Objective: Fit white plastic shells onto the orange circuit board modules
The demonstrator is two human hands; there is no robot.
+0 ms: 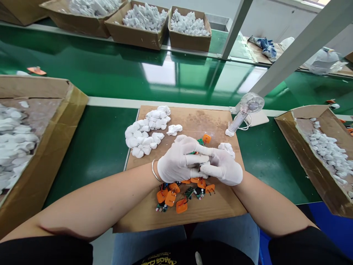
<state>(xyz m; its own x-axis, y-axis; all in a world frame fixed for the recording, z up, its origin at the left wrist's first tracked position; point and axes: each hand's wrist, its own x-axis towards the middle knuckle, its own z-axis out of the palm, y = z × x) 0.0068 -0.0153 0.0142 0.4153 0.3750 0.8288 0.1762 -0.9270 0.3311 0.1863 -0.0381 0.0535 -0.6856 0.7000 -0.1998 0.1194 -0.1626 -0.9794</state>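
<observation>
Both my hands wear white gloves and meet over a cardboard sheet (193,121). My left hand (179,162) is closed round a small green circuit board with an orange plug plate (206,138) sticking out past its fingers. My right hand (223,166) pinches the same piece from the right, and what lies between its fingertips is mostly hidden. Just below my hands lies a heap of orange plug plates with green boards (182,193). A pile of white plastic shells (147,130) sits on the sheet's left, and one white shell (226,147) lies behind my right hand.
An open carton of white shells (33,143) stands at the left and another carton (322,147) at the right. A small clear fan (246,108) stands behind the sheet. Beyond it runs a green conveyor belt (124,70) with three cartons of white parts (143,22) behind.
</observation>
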